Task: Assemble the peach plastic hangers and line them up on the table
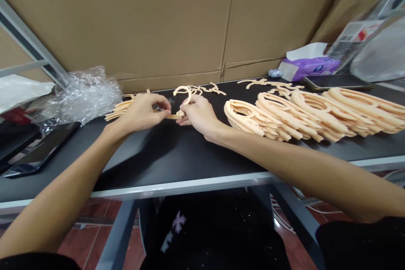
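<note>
Over the black table, my left hand (144, 112) and my right hand (201, 114) are close together at one cream-coloured plastic clothes hanger (174, 116). My right fingers pinch it at the joint below its curved hook (190, 94). The thumb and fingers of my left hand close around its arm, which they partly hide. Beyond my right hand lie several loose hook pieces (213, 89). Left of my left hand is a pile of cream strips (117, 109), partly covered by that hand.
Rows of stacked folded hangers (303, 114) fill the table's right side. Behind them are more hook pieces (259, 82), a purple tissue pack (308, 67) and a phone (337, 81). Crumpled clear plastic (87, 95) and a dark flat device (44, 149) are at left. Cardboard (158, 21) walls the back.
</note>
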